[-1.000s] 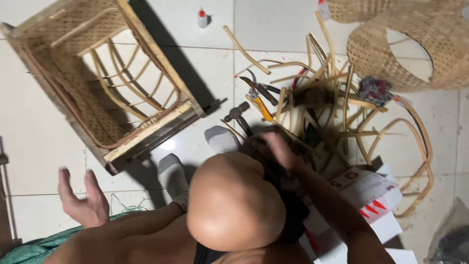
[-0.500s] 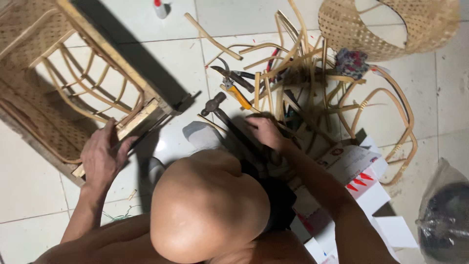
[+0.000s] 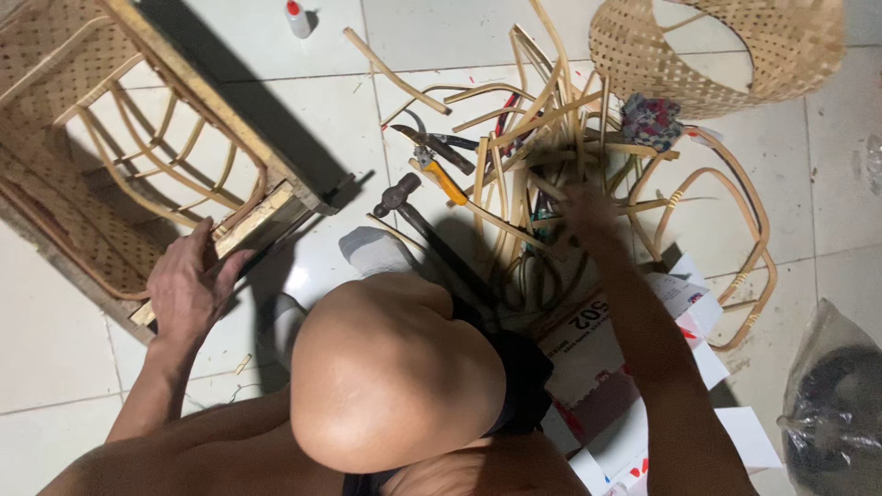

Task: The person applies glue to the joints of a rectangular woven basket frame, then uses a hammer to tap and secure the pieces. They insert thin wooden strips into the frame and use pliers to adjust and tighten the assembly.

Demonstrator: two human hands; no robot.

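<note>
The left hand [image 3: 188, 289] lies flat on the lower wooden corner of the rattan frame [image 3: 138, 156], its fingers [image 3: 175, 266] spread and pressing on the wood, not closed around it. This frame, a chair-like piece with woven cane panels and bent rods, rests tilted on the tiled floor [image 3: 55, 358], and I take it as the landmark. To the right of the frame, past a hammer [image 3: 413, 216], pliers [image 3: 432, 142] and a yellow-handled tool [image 3: 439, 174], lies a loose pile of rattan strips [image 3: 542, 138]. The right hand [image 3: 588, 213] reaches into this pile; it is blurred, so I cannot tell whether its fingers are closed on a strip or free. Further right of the frame, beyond the pile, a woven basket shade [image 3: 726, 55] stands, and a small glue bottle [image 3: 299, 18] is just above the frame's upper right edge. The strips look light, thin and springy; probably they bend easily but can split or snap back, so it seems better to take one near its middle or close to the end that is being fitted. The frame looks light but stiff at its wooden rails and weak at the woven panels, so the rail corner is the safe place to hold it.
</note>
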